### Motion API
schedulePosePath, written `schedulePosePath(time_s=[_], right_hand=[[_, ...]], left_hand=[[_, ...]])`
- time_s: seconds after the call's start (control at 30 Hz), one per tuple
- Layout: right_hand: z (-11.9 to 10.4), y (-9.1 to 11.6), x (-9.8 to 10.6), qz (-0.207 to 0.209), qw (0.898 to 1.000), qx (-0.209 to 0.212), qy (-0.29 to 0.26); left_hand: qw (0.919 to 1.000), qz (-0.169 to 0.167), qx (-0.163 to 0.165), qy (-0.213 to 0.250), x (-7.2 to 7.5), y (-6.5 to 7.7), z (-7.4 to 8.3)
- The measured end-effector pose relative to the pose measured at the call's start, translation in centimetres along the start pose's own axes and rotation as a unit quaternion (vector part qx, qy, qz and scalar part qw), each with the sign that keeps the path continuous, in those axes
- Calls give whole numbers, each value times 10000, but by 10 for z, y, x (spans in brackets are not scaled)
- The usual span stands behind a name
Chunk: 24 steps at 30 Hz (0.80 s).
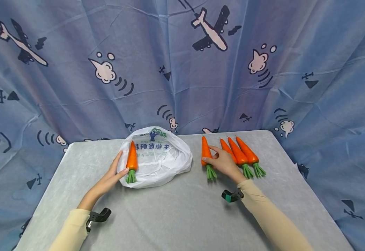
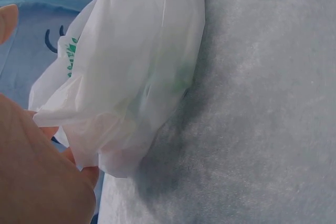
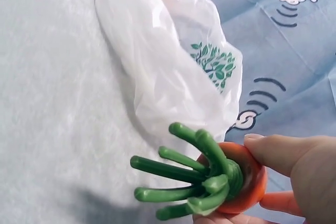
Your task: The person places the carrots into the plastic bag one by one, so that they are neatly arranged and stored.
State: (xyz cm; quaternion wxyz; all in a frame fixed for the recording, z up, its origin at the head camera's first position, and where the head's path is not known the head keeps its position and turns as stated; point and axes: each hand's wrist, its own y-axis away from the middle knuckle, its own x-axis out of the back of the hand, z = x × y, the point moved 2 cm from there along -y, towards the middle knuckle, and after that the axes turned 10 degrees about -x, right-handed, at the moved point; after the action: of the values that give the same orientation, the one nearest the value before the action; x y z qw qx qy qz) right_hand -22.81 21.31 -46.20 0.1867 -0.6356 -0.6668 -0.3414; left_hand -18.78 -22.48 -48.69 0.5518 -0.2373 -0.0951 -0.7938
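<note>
In the head view a white plastic bag (image 1: 160,176) lies with its mouth spread, green tree print and lettering showing inside. An orange carrot (image 1: 132,158) with short green stems rests in its left side. My left hand (image 1: 108,177) holds the bag's left rim, thumb beside that carrot; thin film covers part of the fingers (image 2: 89,176) in the left wrist view. My right hand (image 1: 221,162) grips another carrot (image 1: 205,150) between thumb and fingers, right of the bag. The right wrist view shows its green stems (image 3: 210,182) pointing toward the bag.
Right beside my right hand lie three more carrots (image 1: 248,151), stems toward me, the leftmost partly hidden by the hand. All stands on a grey-covered table (image 1: 170,216). A blue curtain (image 1: 176,69) with airplane prints hangs behind the far edge.
</note>
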Motion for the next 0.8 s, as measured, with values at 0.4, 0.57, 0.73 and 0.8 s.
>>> schedulePosePath(time_s=[0.4,0.57,0.73,0.8], right_hand=[[-21,10,-5,-146,9994,200,-221],[-30,13,-8,-158,9989,341,-264],[-39,16,-11,-183,9984,514,-139],[-42,17,-13,-190,9982,565,-82]], left_hand=[[10000,3,-15,10,0,-1,0],[10000,-6,-31,15,0,0,0],[10000,-3,-7,19,0,0,0],[10000,-12,-9,18,0,0,0]])
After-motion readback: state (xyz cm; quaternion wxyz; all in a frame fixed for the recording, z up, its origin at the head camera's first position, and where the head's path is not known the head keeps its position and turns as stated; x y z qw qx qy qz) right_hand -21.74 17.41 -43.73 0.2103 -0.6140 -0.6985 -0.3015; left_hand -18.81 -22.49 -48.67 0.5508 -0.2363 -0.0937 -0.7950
